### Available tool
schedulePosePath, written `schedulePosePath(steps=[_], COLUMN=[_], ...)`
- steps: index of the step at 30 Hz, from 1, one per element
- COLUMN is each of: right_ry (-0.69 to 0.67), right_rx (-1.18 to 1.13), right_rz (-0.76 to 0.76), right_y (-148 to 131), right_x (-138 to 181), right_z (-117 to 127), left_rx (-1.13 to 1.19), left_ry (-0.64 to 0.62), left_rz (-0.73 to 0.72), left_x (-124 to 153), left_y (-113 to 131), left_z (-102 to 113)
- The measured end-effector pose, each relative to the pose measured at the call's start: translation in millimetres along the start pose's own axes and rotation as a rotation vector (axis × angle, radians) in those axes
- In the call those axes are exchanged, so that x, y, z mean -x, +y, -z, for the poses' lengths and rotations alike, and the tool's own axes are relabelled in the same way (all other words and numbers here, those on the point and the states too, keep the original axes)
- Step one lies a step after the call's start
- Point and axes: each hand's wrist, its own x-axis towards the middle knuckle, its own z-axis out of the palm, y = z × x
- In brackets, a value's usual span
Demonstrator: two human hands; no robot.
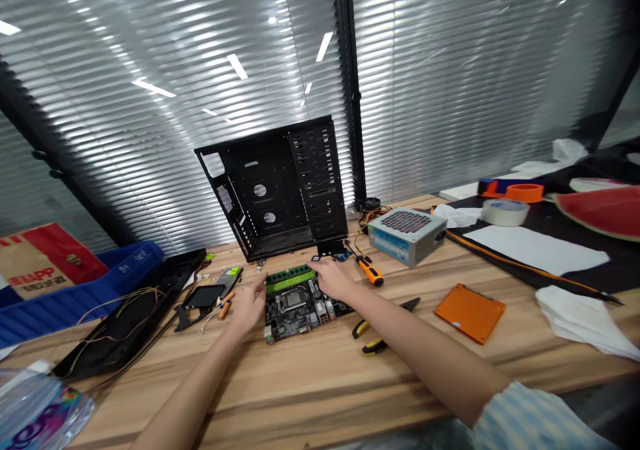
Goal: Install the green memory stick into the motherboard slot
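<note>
A motherboard [293, 307] with a bare processor socket sits on the wooden table in front of me. A dark green RAM stick [290, 275] runs along its far edge, beside bright green memory slots. My left hand [250, 302] is closed at the board's far left corner, by one end of the stick. Gripping the far right corner, by the other end, is my right hand [330, 278]. Its fingertips are partly hidden, so I cannot tell whether they also touch the stick.
Behind stands an open black computer case [275, 190]. Rightward are a power supply [407, 233], an orange screwdriver [370, 271], pliers [383, 330] under my right forearm and an orange plate [470, 312]. Leftward lie a black panel [115, 330] with wires, a blue bin [135, 270] and a plastic bag [40, 410].
</note>
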Motion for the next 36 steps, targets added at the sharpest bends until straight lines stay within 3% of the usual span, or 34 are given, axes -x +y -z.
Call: schedulePosePath(steps=[15,25,36], right_ry=[0.03,0.03,-0.017], right_rx=[0.004,0.018,-0.017], right_rz=[0.01,-0.007,0.019], right_y=[3,3,2], right_x=[-3,-2,-1], right_z=[-6,-5,-3], left_rx=[-0.017,-0.058,-0.048], left_ry=[-0.008,-0.021,-0.062], left_rz=[0.003,-0.013,-0.004], left_x=[0,2,2], left_y=[-4,6,5], left_z=[-2,3,-1])
